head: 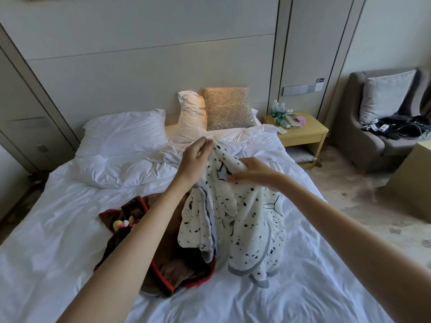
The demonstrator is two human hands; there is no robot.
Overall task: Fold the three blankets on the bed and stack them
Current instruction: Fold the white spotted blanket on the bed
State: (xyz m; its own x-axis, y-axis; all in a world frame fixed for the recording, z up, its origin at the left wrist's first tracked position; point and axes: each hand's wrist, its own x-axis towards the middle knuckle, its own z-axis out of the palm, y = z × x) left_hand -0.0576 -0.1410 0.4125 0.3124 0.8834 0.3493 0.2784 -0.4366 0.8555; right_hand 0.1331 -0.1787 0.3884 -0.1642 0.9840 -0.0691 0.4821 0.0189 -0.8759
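A white blanket with black spots and grey trim (pixel 251 224) hangs in loose folds above the bed (pixel 58 241). My left hand (pixel 196 159) pinches its top edge, held highest. My right hand (pixel 254 171) grips the same blanket a little lower and to the right. A brown blanket with red trim (pixel 172 259) lies crumpled on the white sheet under my left forearm, with a small yellow and white figure (pixel 122 224) on it. A third blanket is not visible to me.
White pillows (pixel 126 134) and a tan patterned cushion (pixel 229 108) sit at the headboard. A wooden nightstand (pixel 303 134) with water bottles stands right of the bed. A grey armchair (pixel 382 127) with a cushion and dark items is at far right.
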